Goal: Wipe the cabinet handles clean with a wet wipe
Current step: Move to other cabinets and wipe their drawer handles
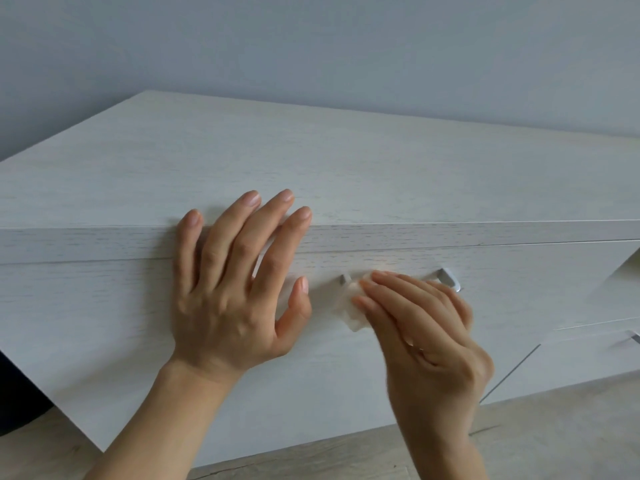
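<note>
Your left hand (239,282) lies flat and empty on the cabinet (104,306) while your right hand (426,327) presses the wet wipe (349,308) with straight fingers onto the upper handle (448,278), mid-wipe; the lower right handle (634,339) seemingly awaits.

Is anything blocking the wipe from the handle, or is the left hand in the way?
Nothing visible. The right hand presses the wipe onto the handle near its left end; the left hand rests flat on the cabinet, apart to the left.
</note>
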